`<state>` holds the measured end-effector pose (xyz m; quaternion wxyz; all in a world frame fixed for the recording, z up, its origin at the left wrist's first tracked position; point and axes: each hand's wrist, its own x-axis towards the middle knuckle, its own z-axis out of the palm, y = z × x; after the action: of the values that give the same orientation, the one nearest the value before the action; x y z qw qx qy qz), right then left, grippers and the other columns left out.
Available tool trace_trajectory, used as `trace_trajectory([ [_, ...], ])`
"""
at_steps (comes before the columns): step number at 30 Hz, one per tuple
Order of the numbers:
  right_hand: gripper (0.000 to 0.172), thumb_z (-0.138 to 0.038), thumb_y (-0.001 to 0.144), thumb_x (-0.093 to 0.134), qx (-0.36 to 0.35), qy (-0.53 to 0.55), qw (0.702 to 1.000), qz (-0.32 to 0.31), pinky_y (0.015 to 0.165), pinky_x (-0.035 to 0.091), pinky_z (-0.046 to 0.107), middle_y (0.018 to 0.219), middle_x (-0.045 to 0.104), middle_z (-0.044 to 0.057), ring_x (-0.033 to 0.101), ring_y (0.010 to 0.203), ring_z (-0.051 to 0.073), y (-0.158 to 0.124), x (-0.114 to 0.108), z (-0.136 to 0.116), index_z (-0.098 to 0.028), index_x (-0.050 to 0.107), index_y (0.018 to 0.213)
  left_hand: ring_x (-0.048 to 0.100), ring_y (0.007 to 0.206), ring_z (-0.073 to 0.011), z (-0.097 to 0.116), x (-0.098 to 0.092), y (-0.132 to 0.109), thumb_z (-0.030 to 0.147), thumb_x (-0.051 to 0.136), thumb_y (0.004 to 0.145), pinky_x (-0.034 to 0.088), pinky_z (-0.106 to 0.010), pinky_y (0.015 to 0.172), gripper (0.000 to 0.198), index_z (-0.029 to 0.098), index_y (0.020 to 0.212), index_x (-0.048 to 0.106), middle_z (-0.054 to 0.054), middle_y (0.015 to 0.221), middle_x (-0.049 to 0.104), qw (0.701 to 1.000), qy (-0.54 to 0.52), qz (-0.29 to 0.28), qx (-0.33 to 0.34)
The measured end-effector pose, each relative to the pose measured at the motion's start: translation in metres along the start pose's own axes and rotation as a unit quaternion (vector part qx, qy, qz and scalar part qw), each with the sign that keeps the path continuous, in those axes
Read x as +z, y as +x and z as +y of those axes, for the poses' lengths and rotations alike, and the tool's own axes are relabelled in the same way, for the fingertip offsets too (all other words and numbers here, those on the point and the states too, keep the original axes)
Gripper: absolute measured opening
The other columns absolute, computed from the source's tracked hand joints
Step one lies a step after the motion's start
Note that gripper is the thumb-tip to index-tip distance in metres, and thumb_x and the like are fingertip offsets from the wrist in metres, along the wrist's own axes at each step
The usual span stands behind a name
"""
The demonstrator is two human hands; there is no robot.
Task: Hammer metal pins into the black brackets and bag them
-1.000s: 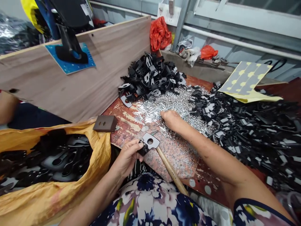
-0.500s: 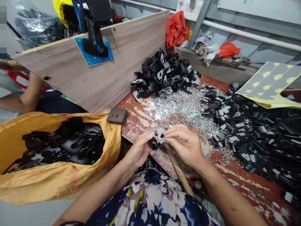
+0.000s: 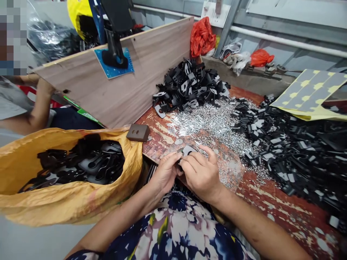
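A small black plastic clip with a grey face is held low over the near edge of the table. My left hand is closed on its left side, thumb on top. From the right, my right hand presses curled fingers and thumb against the same clip, covering much of it. The right index finger is raised off it, close to a thin metal pin; whether the finger touches the pin I cannot tell. Beyond the hands lies a heap of shiny metal pins on the worn red table.
A yellow sack of black parts stands at left, a brown block by its rim. Black clips are heaped behind the pins, more black pieces at right under a sticker sheet. Past a wooden board a person's arm shows.
My right hand has moved left and closed over the clip, where it was pinching near its right side. The wooden stick that lay under my right hand is now hidden. The view has shifted slightly.
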<state>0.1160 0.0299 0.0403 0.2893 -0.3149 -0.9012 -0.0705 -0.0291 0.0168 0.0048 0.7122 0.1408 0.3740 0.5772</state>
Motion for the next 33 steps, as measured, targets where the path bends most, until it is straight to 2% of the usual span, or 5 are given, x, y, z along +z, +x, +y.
trace_trajectory([
  [7, 0.015, -0.017, 0.098, 0.055, 0.056, 0.065, 0.996, 0.018, 0.110, 0.033, 0.045, 0.090, 0.076, -0.003, 0.064, 0.088, 0.018, -0.010, 0.008, -0.002, -0.026, 0.064, 0.091, 0.047, 0.062, -0.0075, 0.009, -0.025, -0.033, 0.036, 0.089, 0.072, 0.042, -0.016, 0.049, 0.042, 0.020, 0.093, 0.055, 0.004, 0.083, 0.055, 0.988, 0.142, -0.036, 0.047],
  [13, 0.022, -0.041, 0.096, 0.062, 0.153, -0.056, 0.968, -0.189, 0.070, 0.042, 0.036, 0.090, 0.068, 0.010, 0.061, 0.080, 0.025, -0.062, 0.002, 0.013, -0.019, 0.061, 0.096, 0.047, 0.051, -0.0090, 0.025, -0.074, -0.056, 0.053, 0.058, 0.096, 0.032, -0.018, 0.039, 0.040, 0.023, 0.122, 0.055, 0.000, 0.087, 0.062, 0.918, 0.385, 0.074, 0.061],
  [20, 0.007, -0.024, 0.089, 0.055, 0.225, -0.062, 0.931, -0.280, 0.053, 0.021, 0.028, 0.073, 0.058, 0.000, 0.049, 0.055, 0.015, -0.104, -0.013, 0.029, -0.023, 0.049, 0.087, 0.054, 0.062, -0.0156, -0.009, -0.080, -0.015, 0.048, 0.048, 0.099, 0.042, -0.023, 0.056, 0.038, 0.018, 0.105, 0.069, 0.002, 0.067, 0.055, 0.857, 0.494, 0.061, 0.136],
  [28, 0.011, -0.031, 0.092, 0.058, 0.247, -0.052, 0.922, -0.294, 0.053, 0.032, 0.029, 0.074, 0.063, 0.002, 0.059, 0.059, 0.019, -0.096, -0.006, 0.039, -0.022, 0.053, 0.091, 0.049, 0.055, -0.0148, -0.018, -0.079, -0.004, 0.049, 0.042, 0.099, 0.039, -0.026, 0.056, 0.045, 0.016, 0.096, 0.072, 0.004, 0.062, 0.050, 0.839, 0.517, 0.080, 0.149],
  [33, 0.030, -0.030, 0.098, 0.051, 0.288, 0.052, 0.912, -0.287, 0.049, 0.041, 0.030, 0.062, 0.066, -0.003, 0.061, 0.049, 0.019, -0.098, -0.012, 0.044, -0.020, 0.058, 0.125, 0.049, 0.061, -0.0148, -0.020, -0.080, -0.003, 0.047, 0.039, 0.100, 0.036, -0.026, 0.062, 0.045, 0.020, 0.068, 0.055, 0.003, 0.061, 0.047, 0.822, 0.534, 0.084, 0.178],
])
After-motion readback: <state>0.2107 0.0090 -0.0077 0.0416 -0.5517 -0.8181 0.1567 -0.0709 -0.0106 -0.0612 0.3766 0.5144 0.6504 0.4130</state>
